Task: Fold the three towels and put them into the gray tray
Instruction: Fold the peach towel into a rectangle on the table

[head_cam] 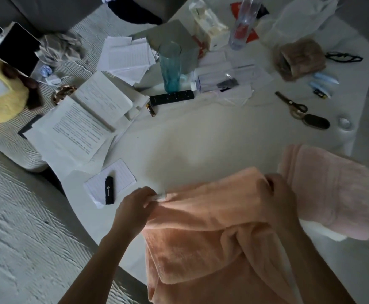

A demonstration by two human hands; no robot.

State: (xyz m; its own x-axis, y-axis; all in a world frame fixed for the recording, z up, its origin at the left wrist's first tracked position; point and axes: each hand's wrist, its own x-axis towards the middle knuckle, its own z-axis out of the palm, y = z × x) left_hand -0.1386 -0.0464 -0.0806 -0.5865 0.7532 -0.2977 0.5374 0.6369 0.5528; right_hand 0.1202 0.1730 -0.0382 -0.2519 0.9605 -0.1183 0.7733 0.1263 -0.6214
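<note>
We see the left hand pinching the far left corner of a soft peach-orange terry towel, fingers closed on a small white label there. The right hand grips the towel's far right corner, fingers curled into the cloth. Between the hands the towel's far edge is lifted, and the rest drapes off the near edge of the white round-cornered table. Just beside the right hand lies a folded pale pink towel, flat at the table's right edge. Left of the left hand, a black lighter rests on a lined notepad
</note>
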